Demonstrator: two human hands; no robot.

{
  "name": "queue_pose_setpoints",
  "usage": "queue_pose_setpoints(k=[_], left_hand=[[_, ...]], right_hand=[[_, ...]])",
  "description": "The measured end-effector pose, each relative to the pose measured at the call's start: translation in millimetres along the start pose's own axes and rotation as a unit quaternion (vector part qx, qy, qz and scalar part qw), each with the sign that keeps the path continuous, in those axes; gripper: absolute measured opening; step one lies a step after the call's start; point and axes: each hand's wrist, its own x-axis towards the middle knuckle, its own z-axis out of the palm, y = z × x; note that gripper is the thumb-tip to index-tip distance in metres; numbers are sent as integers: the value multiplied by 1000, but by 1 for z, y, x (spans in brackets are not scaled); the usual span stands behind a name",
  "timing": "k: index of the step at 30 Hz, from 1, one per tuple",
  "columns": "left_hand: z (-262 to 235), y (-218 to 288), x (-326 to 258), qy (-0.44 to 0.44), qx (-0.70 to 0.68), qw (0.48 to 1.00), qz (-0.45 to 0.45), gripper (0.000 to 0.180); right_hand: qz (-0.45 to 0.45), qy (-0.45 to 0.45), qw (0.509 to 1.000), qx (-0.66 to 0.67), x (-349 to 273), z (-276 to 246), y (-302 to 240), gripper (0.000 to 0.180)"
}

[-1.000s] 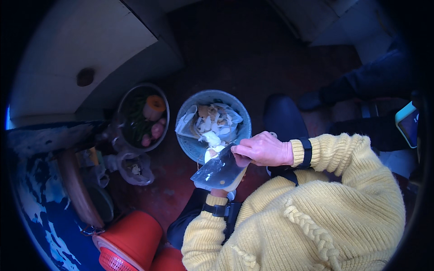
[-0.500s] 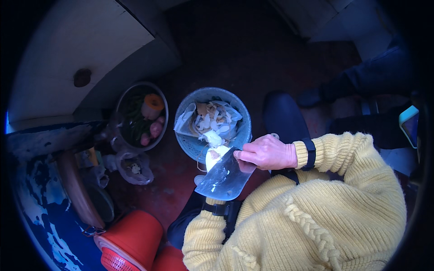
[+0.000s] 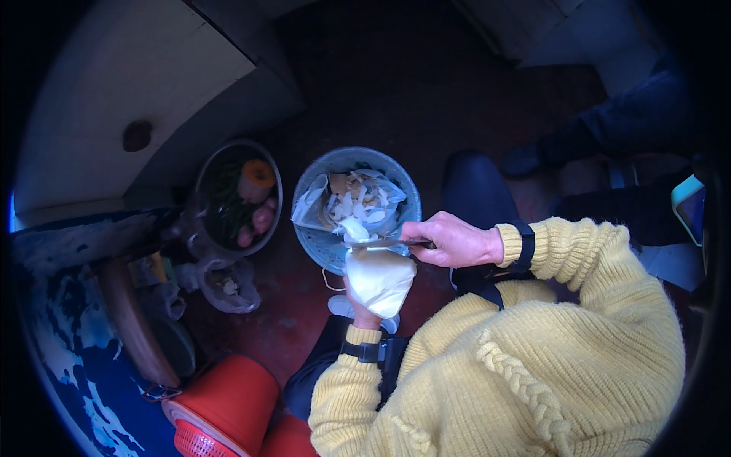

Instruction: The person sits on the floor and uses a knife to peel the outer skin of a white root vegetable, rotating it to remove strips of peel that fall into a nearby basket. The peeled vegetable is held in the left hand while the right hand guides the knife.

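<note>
My right hand (image 3: 457,238) grips the handle of a cleaver (image 3: 378,244). The broad blade now shows nearly edge-on, as a thin dark line pointing left across the far end of a peeled, creamy-white vegetable chunk (image 3: 380,282). My left hand (image 3: 363,306) holds this chunk from below and behind, most of its fingers hidden by it. The exact kind of vegetable I cannot make out. A pale peeling (image 3: 353,228) lies just beyond the blade, over the near side of a blue-grey bucket (image 3: 314,242) that holds white and brown peelings.
A round basin (image 3: 276,206) left of the bucket contains greens, pink roots and an orange-fleshed piece. Nearby are a clear plastic bag (image 3: 242,297) and a red bucket (image 3: 236,396) with a red basket (image 3: 202,440). Another person's dark-clad leg (image 3: 609,122) extends at the right.
The cleaver has turned from flat and face-up to nearly edge-on, moving slightly away from me. The pale chunk, formerly mostly covered by the blade, is now exposed.
</note>
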Motion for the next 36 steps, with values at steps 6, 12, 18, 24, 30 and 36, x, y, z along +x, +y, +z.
queue_pose_setpoints(k=[6,12,18,24,30,36], left_hand=[[3,5,-8,-22,-152,982,-112,68],[15,12,-19,3,-97,986,-136,68],[14,4,-14,-2,-95,986,-139,68],[10,1,-13,-1,-85,987,-137,68],[14,10,-26,22,-65,989,-135,68],[19,6,-23,19,-64,986,-150,68]], right_hand=[[-156,57,984,-61,-4,-6,-24,16],[-164,56,964,-204,-9,11,-27,14],[-160,70,964,-202,-10,18,-12,19],[-189,94,960,-186,-5,9,-8,26],[-208,55,949,-229,-9,11,-17,20],[-208,95,947,-227,-8,20,-17,35]])
